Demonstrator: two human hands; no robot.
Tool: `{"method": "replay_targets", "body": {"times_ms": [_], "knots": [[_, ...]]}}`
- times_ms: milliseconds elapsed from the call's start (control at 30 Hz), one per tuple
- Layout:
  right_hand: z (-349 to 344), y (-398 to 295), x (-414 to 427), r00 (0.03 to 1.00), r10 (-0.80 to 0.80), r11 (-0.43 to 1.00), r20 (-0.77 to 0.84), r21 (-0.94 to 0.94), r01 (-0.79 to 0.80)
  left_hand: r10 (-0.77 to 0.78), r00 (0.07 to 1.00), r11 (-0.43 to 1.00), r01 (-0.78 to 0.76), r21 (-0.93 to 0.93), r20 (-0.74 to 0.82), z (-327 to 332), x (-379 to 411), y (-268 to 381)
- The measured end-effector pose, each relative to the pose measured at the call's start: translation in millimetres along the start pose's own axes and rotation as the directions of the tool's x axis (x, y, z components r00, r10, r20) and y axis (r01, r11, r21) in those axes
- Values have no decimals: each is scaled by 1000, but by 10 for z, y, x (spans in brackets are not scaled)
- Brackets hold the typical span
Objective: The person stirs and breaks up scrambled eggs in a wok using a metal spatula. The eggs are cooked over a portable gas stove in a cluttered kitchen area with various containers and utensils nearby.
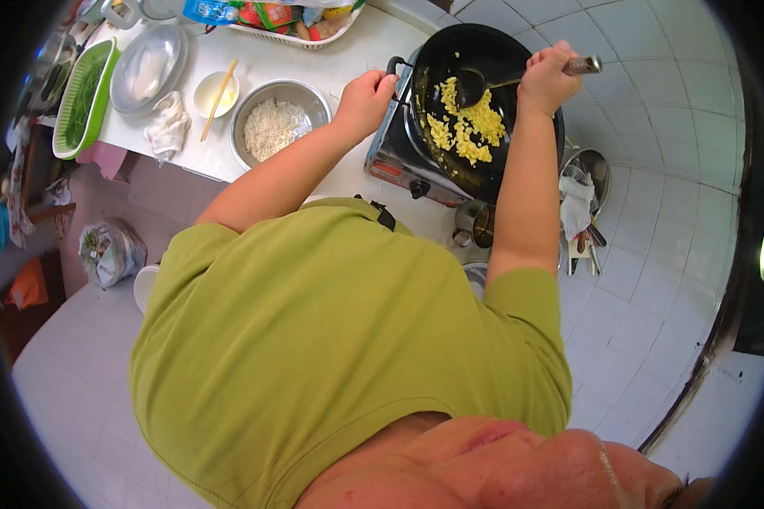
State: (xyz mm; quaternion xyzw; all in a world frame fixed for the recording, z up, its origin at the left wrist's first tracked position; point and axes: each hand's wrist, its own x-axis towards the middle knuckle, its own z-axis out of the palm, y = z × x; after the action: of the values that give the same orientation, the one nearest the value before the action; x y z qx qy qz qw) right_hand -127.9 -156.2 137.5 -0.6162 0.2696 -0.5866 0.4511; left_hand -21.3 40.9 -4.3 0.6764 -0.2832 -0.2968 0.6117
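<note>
A black wok (pixel 436 137) sits on a portable gas stove (pixel 391 159) with broken-up scrambled egg (pixel 484 121) in it. My left hand (pixel 368 102) grips the wok's loop handle (pixel 395 65) on the left side. In my right hand (pixel 551 76) is the handle of a metal ladle (pixel 471 88), its bowl resting among the egg. Left of the stove stands a steel bowl (pixel 239 143) of cooked rice (pixel 274 127). Beyond it, chopsticks (pixel 218 102) lie across a small white bowl (pixel 202 95) with yellowish residue.
A crumpled cloth (pixel 167 124), a lidded plastic container (pixel 118 70) and a green basket of leafy greens (pixel 89 95) stand on the counter's left. A white basket of packets (pixel 293 39) is at the back. Tiled wall (pixel 662 83) borders the right; utensils (pixel 586 242) hang near it.
</note>
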Motion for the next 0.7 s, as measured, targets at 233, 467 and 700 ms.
{"method": "replay_targets", "body": {"times_ms": [233,467,700], "knots": [[-6,58,54,995,-97,993,-5,-68,96,19,1000,1000,-19,13,-5,12,76,-55],[-266,107,145,995,-78,993,-66,-96,71,-42,999,998,42,-39,17,26,37,-19],[-512,-76,41,988,-49,991,-148,-128,30,-33,999,997,34,-70,13,17,31,-5]]}}
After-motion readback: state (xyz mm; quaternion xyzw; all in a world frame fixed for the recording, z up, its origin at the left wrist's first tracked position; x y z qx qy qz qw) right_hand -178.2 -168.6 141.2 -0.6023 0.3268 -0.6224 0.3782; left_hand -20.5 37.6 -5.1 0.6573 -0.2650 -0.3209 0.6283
